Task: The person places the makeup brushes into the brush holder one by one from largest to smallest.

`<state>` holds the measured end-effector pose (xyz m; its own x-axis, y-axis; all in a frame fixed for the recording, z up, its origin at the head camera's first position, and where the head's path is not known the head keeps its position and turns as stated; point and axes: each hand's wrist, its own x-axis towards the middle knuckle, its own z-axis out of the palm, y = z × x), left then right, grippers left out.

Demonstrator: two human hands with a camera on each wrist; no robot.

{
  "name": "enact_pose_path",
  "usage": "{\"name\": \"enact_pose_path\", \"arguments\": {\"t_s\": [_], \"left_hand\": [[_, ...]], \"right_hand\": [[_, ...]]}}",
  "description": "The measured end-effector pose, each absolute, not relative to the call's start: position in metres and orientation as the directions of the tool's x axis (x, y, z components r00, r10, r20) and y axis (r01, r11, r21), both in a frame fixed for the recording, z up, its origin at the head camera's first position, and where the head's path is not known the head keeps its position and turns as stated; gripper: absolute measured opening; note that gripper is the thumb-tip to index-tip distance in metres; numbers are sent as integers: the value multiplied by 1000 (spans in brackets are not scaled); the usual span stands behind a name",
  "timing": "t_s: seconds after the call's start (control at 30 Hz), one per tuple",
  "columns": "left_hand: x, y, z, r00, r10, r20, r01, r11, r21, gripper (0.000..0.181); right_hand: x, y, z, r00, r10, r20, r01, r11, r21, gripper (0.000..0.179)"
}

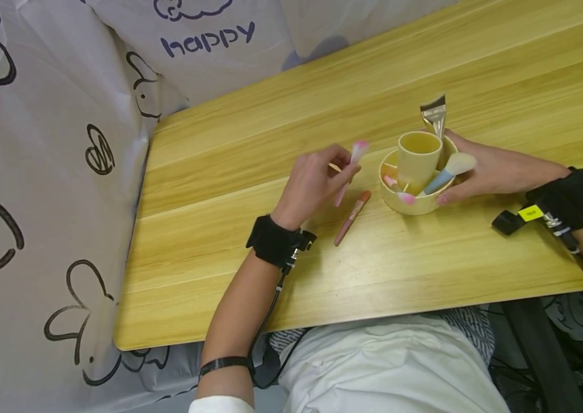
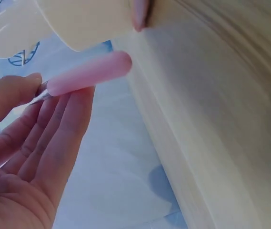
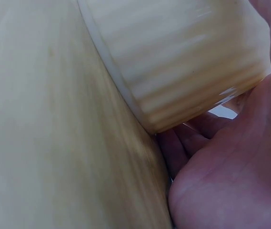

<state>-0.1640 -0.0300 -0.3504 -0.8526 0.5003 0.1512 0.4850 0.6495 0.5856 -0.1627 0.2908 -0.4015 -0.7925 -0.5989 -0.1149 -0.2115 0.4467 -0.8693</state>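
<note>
Your left hand (image 1: 317, 179) pinches a pink-handled makeup brush (image 1: 359, 151) between thumb and fingers, pink-tipped bristles up and handle slanting down toward the near side. It is held above the table (image 1: 208, 241), left of the cream brush organizer (image 1: 409, 206) and apart from it. The left wrist view shows your grip at the metal ferrule, with the rounded handle end free.

Your right hand (image 1: 492, 169) cups the organizer's right side, thumb on the near wall; the wrist view shows ridges there.

The brush is probably light, with a stiff, smooth handle that could roll in a loose pinch; the bristles look soft, so the ferrule or handle is the better hold. The organizer looks rigid and perhaps glossy; its lower wall suits a steady grasp.

Mind the brown-bristled brush (image 1: 353, 218) lying between your left hand and the organizer, and the blue-handled brush (image 1: 437, 182) jutting over the near-right rim. The near table edge is well apart from the organizer; there is more room to the left and far side.
</note>
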Motion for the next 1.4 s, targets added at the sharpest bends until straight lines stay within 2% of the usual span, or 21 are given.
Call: {"name": "enact_pose_path", "arguments": {"t_s": [0.27,0.5,0.7,1.0,1.4], "left_hand": [[-164,-29,-346,-808,530,257,562,564,605,18],[-164,-26,-342,-769,533,353,620,487,615,17],[-164,-23,-340,-741,525,419,658,441,611,17],[-162,-17,-340,-738,515,436,646,352,678,15],[-161,-11,-345,-696,549,462,650,209,731,18]], "right_hand": [[-162,292,-402,-788,-606,-106,-223,443,-868,110],[-162,293,-400,-787,-604,-127,-178,419,-890,120],[-162,291,-401,-796,-596,-108,-200,427,-882,121],[-161,293,-402,-794,-599,-103,-211,430,-878,115],[-162,290,-403,-787,-612,-76,-212,383,-899,117]]}}
